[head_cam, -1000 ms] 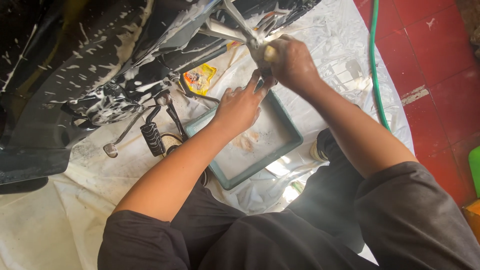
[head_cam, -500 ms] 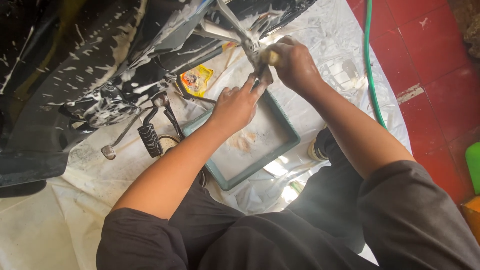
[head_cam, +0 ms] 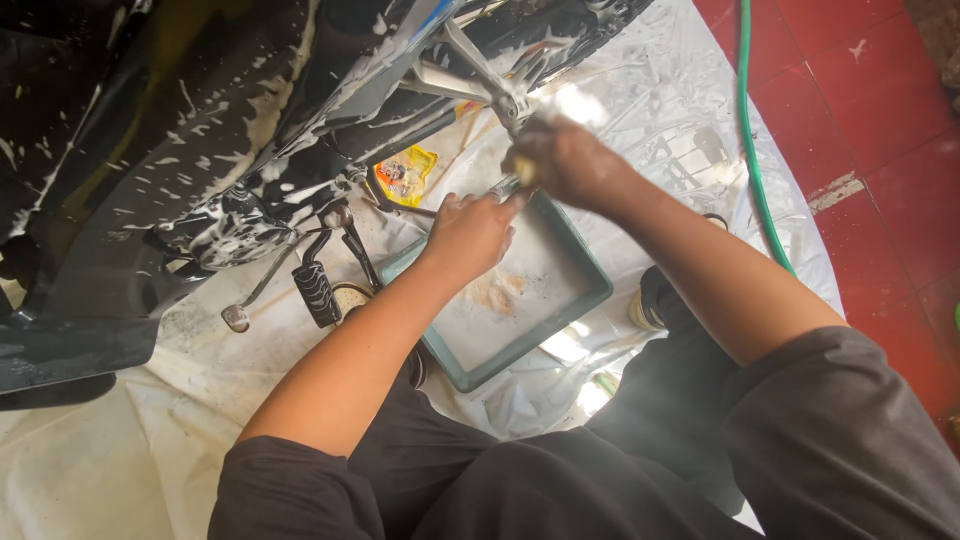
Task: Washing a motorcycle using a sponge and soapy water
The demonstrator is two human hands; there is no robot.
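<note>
Above teal tray (head_cam: pixel 590 290), right hand (head_cam: pixel 560 160) scrubs bracket (head_cam: pixel 470 75).

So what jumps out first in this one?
The black motorcycle, streaked with white suds, fills the upper left. At centre, the right hand, blurred, is closed on something at a foamy metal bracket, while the left hand rests at the rim of a teal tray. A green hose runs along the red floor, right.

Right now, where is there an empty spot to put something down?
The white sheet is bare left of the left arm, below the soapy motorcycle. The red floor is free right of the green hose. It is crowded around the teal tray, where the left hand, right hand and footpeg sit.
</note>
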